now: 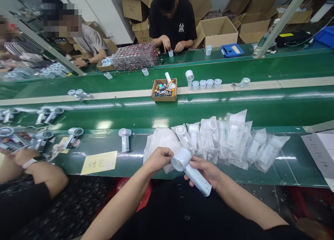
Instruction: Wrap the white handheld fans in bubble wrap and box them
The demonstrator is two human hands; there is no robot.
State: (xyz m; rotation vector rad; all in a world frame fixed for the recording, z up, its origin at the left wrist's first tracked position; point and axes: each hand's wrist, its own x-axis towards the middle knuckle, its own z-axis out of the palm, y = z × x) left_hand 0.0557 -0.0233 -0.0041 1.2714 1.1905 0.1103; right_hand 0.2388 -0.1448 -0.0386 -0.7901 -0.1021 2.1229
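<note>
A long green counter (261, 69) runs across the workshop, its glossy surface catching overhead light; a pale strip (300, 83) divides the far lane; stacked cardboard boxes (216, 31) crowd the back, beside a white wall (104, 10); slanted metal posts (281, 22) rise from the far edge; a blue crate (326, 36) sits at right.

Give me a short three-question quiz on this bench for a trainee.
1. True or false: the right hand holds the white fan by its handle.
2. What lies in a heap behind the fan? A) clear bags B) metal tins C) books
3. Fill in: the left hand touches the fan's ____.

Key: 1 true. 2 A, the clear bags on the green bench. 3 head.
</note>
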